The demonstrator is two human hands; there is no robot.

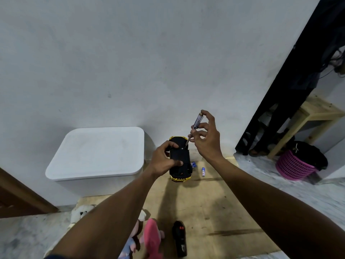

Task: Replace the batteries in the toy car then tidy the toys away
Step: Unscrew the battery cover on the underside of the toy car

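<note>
Left hand (164, 159): gripping the toy car (180, 159) belly-up, steadying it.
Right hand (207, 139): pinching the screwdriver (194, 127), tip touching the underside.

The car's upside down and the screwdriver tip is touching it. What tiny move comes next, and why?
Probably twist the screwdriver with the right hand while the left hand steadies the toy car: its tip sits on the underside, and batteries lie loose on the board.
</note>
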